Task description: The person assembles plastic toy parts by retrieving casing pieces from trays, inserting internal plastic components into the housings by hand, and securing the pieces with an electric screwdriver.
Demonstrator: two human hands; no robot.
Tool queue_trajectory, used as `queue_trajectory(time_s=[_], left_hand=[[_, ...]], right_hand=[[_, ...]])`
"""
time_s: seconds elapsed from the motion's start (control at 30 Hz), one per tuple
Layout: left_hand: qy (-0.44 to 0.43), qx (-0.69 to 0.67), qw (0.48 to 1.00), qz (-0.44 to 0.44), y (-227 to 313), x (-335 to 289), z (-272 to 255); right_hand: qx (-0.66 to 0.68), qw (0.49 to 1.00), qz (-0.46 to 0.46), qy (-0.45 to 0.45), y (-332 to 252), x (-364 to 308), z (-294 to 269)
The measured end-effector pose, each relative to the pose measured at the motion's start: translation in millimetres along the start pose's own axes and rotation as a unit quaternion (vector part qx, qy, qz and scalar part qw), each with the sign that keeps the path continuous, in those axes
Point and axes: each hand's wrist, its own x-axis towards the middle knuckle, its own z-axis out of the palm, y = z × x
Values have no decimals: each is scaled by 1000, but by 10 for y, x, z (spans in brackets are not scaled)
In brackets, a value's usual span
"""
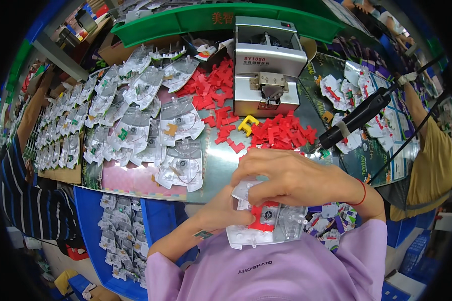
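Close to my chest, a white and clear plastic housing (294, 228) is tilted toward me. A notched red plastic piece (256, 219) sits in it beside a round grey part. My left hand (225, 209) grips the housing's left side, its thumb pressed on the red piece. Over the upper edge, my right hand (291, 173) is closed with bent fingers on the housing; whether its fingertips also pinch something small is hidden. Just beyond my right hand hangs a black electric screwdriver (356, 118), which neither hand touches.
Loose red pieces (281, 131) and one yellow piece (247, 124) lie before a silver screw feeder (268, 65). Stacked housings (135, 125) cover the left bench. A green trough (176, 25) spans the back. Blue bins (93, 226) stand below. Co-workers sit at both sides.
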Motion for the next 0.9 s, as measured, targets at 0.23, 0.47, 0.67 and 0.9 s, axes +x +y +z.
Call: queue_trajectory(time_s=[0.23,0.47,0.67,0.9], left_hand=[[-10,30,998,52,-18,42,-109],[6,-21,997,74,16,88,-189],[-17,-25,997,64,-69,236,-316],[-11,-122,984,129,97,234,-319]], right_hand=[[-40,999,31,-20,-43,105,-29],[-47,998,19,-33,27,224,-146],[-35,992,83,-87,108,276,-236],[-96,991,46,-78,231,620,-944]])
